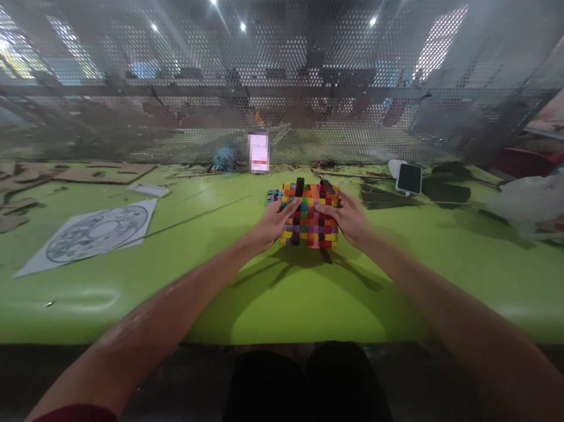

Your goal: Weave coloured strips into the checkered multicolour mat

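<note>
Between my two hands is a small multicoloured woven basket, plaited from bright strips of yellow, orange, red, green and purple with darker strips among them. My left hand grips its left side, thumb pressed across the front. On the opposite side my right hand holds it the same way, thumb on the face and fingers mostly hidden behind. Dark strip ends curl up at the top, and one pokes out below. Another bit of coloured weave shows just beyond my left hand.
A green-covered table stretches before me. To the left lie a sheet with a circular pattern and cardboard pieces. A phone, dark flat strips and a plastic bag sit to the right. Perforated mesh rises behind.
</note>
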Demonstrator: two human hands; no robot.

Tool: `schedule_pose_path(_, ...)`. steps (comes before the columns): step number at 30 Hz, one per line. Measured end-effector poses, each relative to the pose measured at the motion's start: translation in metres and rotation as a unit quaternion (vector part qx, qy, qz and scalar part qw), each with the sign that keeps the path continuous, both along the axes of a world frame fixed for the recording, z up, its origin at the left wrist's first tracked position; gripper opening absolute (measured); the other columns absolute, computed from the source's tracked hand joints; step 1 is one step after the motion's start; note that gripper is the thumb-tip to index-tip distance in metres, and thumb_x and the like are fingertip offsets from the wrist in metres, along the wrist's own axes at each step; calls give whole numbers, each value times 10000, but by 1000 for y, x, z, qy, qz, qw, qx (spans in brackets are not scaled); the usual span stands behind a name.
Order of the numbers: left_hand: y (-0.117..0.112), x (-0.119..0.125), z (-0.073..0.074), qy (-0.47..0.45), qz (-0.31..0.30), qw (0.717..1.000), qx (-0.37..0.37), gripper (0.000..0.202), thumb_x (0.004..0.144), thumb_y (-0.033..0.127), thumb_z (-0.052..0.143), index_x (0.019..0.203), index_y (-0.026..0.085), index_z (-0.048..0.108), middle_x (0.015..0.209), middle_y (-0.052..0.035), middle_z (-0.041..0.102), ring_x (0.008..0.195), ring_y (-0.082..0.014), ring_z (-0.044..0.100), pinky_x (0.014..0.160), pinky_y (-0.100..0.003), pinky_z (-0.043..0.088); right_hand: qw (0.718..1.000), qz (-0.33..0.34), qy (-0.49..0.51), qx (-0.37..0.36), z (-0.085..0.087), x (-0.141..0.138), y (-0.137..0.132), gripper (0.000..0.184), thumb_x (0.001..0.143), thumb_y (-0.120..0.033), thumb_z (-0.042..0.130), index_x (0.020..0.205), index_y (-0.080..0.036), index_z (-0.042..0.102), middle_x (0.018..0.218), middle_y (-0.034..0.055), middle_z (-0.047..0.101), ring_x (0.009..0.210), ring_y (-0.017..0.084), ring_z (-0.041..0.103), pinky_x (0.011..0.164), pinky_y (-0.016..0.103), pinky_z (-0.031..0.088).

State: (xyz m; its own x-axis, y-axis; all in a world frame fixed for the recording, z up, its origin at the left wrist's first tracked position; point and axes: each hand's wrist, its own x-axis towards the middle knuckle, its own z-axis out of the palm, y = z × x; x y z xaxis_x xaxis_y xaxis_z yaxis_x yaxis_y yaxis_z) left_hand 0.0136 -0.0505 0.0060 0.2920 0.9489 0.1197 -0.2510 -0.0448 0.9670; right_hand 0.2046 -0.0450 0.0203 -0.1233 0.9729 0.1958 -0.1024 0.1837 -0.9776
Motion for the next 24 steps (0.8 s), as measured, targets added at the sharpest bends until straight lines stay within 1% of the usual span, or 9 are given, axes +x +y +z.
schedule_pose_path(2,-3,3,1,-23,4,1000,-10,468,816,597,785,1050,193,752,1066,-106,804,1054,-299,755,961,-472,617,1000,-21,10,3,2,-2,-2,400,667,-314,926,1012,-264,731,1111,33,790,1011,241,755,1024,494,603)
schedule_pose_path(4,-6,5,3,-34,9,999,-22,437,827,575,784,1038,194,753,1075,-109,806,1076,-306,752,977,-478,614,999,-28,18,-1,4,-4,-5,395,663,-300,923,1006,-265,729,1092,29,795,982,240,762,991,487,621)
schedule_pose_path(6,-8,5,6,-43,17,998,-38,410,827,549,795,1021,191,750,1084,-113,806,1084,-306,753,979,-475,617,999,-10,31,-13,6,-5,-7,407,651,-298,930,1003,-258,730,1069,30,801,960,240,768,966,478,634)
schedule_pose_path(9,-10,2,11,-51,24,997,-55,397,823,537,805,982,179,740,1063,-120,809,1046,-295,766,952,-459,635,998,28,51,-26,7,-4,-8,438,638,-310,946,1016,-247,734,1043,30,807,950,232,774,973,463,634)
schedule_pose_path(12,-10,0,14,-41,18,997,-62,400,823,545,804,963,177,734,1015,-114,813,1011,-288,776,929,-440,645,997,36,58,-29,6,-3,-7,443,653,-303,947,1035,-247,731,1050,29,806,974,230,774,1007,461,621)
schedule_pose_path(17,-10,0,11,-32,0,999,-26,432,812,551,811,1022,179,743,1015,-96,813,1022,-277,772,931,-426,643,998,24,51,-38,2,-6,-8,393,676,-289,929,998,-239,708,1071,44,798,1017,242,765,1030,486,604)
schedule_pose_path(20,-8,1,7,-31,-17,999,-4,470,790,575,820,1021,172,748,1020,-90,811,1004,-260,773,929,-417,641,997,18,62,-36,0,-8,-9,410,654,-307,940,980,-238,700,1050,43,798,1018,250,763,1017,492,608)
schedule_pose_path(24,-8,3,5,-25,-25,999,18,509,754,616,827,998,175,755,961,-71,810,958,-241,775,927,-415,637,997,11,62,-33,-3,-11,-9,419,624,-342,956,940,-249,696,1005,38,797,1008,266,760,992,506,617)
